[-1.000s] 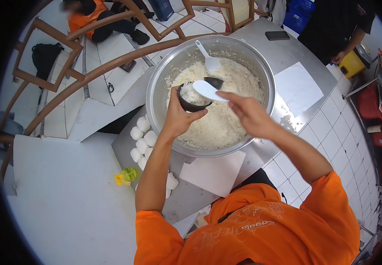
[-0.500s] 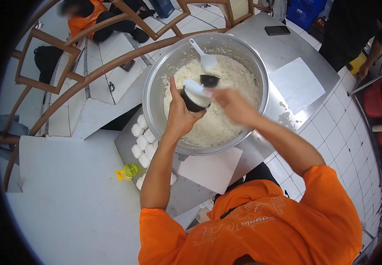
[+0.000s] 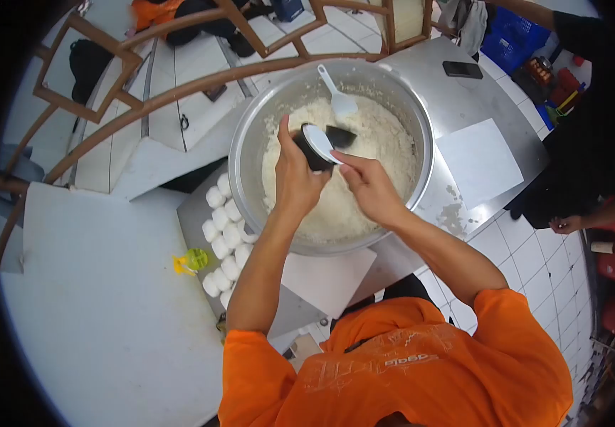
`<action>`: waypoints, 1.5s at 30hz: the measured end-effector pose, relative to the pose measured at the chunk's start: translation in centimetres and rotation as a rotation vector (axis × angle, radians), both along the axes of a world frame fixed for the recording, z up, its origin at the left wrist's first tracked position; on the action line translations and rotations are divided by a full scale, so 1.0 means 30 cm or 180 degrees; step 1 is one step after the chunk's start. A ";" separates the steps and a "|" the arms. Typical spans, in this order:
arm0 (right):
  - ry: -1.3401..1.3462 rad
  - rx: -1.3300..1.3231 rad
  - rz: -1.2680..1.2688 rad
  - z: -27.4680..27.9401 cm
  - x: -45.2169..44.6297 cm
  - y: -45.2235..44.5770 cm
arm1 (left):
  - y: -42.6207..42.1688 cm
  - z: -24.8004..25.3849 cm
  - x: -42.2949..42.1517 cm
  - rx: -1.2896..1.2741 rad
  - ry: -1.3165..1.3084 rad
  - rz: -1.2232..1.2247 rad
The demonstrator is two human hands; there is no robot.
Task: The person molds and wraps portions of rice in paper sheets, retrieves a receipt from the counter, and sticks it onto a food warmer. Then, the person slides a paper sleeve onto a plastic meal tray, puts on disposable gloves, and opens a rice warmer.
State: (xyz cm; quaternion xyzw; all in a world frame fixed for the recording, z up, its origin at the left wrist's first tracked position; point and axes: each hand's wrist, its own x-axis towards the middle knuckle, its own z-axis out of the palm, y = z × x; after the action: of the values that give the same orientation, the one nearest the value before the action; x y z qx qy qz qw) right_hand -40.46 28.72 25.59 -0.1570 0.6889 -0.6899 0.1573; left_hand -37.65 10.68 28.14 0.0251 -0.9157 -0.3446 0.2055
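Observation:
A large metal pot (image 3: 425,167) holds white rice (image 3: 386,135). Over the rice, my left hand (image 3: 299,174) is wrapped round a black cup (image 3: 310,151), which is tilted. My right hand (image 3: 371,186) grips a white paddle (image 3: 317,142), its blade flat against the cup's mouth and hiding what is inside. Behind the cup, a second black cup (image 3: 340,136) lies on the rice. Another white paddle (image 3: 343,104) rests in the pot with its handle toward the back rim.
Several white wrapped bundles (image 3: 230,267) lie left of the pot, near a green and yellow bottle (image 3: 195,259). White paper (image 3: 480,164) and a phone (image 3: 463,70) lie on the metal table (image 3: 421,60). A person in black (image 3: 571,142) stands at right.
The cup in my left hand has tilted further, and the paddle has come to lie across its mouth. The person in black has come nearer the table. The view has shifted.

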 end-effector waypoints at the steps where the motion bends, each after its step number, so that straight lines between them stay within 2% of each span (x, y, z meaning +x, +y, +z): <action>1: -0.0087 0.0047 0.0023 0.007 0.011 0.008 | 0.003 -0.013 0.002 -0.0005 -0.0032 0.0058; 3: -0.0185 0.0110 0.0102 0.023 -0.002 -0.011 | -0.017 -0.004 -0.001 0.0157 0.0147 0.0099; 4: 0.0671 -0.0015 -0.0079 0.004 0.020 -0.051 | -0.015 -0.003 0.013 0.0131 0.0098 0.0218; 7: 0.0690 0.0374 0.0827 0.087 0.021 -0.055 | -0.052 0.040 0.125 0.0368 0.0129 0.0575; 9: 0.0122 0.0034 0.1204 0.152 -0.026 0.039 | -0.105 0.051 0.284 0.0829 0.0217 0.0629; 12: 0.0135 0.0046 0.0606 0.215 -0.083 0.177 | -0.182 0.061 0.618 0.2426 -0.0024 0.0667; 13: 0.0181 -0.0014 0.0531 0.212 -0.092 0.208 | -0.208 0.034 0.738 0.2509 -0.0171 0.0768; 14: 0.0113 0.0066 0.0511 0.194 -0.105 0.226 | -0.210 -0.005 0.836 0.3018 -0.0203 0.0802; 17: 0.0088 0.0475 0.0369 0.124 -0.087 0.245 | -0.169 -0.241 1.012 0.2772 -0.0600 0.1551; 19: 0.0390 0.0929 0.0347 0.085 -0.082 0.226 | -0.150 -0.365 0.982 0.1632 -0.1475 0.1561; 20: 0.0597 0.1141 0.0340 0.072 -0.085 0.215 | -0.140 -0.459 0.933 0.1353 -0.1471 0.1412; 22: 0.1723 0.1569 0.0329 0.013 -0.088 0.156 | -0.089 -0.631 0.830 0.0539 -0.1703 0.1365; 24: 0.2158 0.2831 0.0742 0.043 -0.039 0.129 | -0.026 -0.710 0.755 -0.0541 -0.2111 0.1519; 27: 0.3135 0.2759 -0.0026 0.109 0.050 0.133 | -0.059 -0.622 0.812 -0.0279 -0.1724 0.1597; 29: 0.2594 0.2394 -0.0437 0.160 0.140 0.183 | -0.132 -0.466 0.896 -0.0149 -0.0539 0.1407; 31: 0.2153 0.2104 -0.0751 0.190 0.246 0.229 | -0.177 -0.300 0.943 0.0388 0.0380 0.1662; 33: 0.2045 0.1968 -0.1064 0.179 0.384 0.230 | -0.200 -0.146 0.833 0.0824 0.1490 0.0983; 35: 0.2064 0.2076 -0.1101 0.142 0.509 0.203 | -0.203 -0.013 0.702 0.0253 0.1106 0.0598; 37: 0.2041 0.2182 -0.1052 0.123 0.629 0.177 | -0.195 0.023 0.579 -0.0642 0.0738 0.0376; 38: 0.1996 0.2255 -0.1041 0.116 0.684 0.184 | -0.177 0.045 0.566 -0.0654 0.0935 0.0418; 42: 0.1437 0.2131 -0.1202 0.065 0.886 0.235 | -0.138 0.096 0.594 0.0147 0.1519 -0.0352; 45: 0.1217 0.2619 -0.0863 -0.059 1.031 0.261 | -0.050 0.098 0.607 0.0235 0.1680 -0.0992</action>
State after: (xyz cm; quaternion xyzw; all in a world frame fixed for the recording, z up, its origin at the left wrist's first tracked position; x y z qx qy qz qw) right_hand -9.54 36.57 23.83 -0.1145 0.9359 -0.3327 -0.0148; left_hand -19.43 9.19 31.09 -0.1985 -0.8103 -0.3996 0.3799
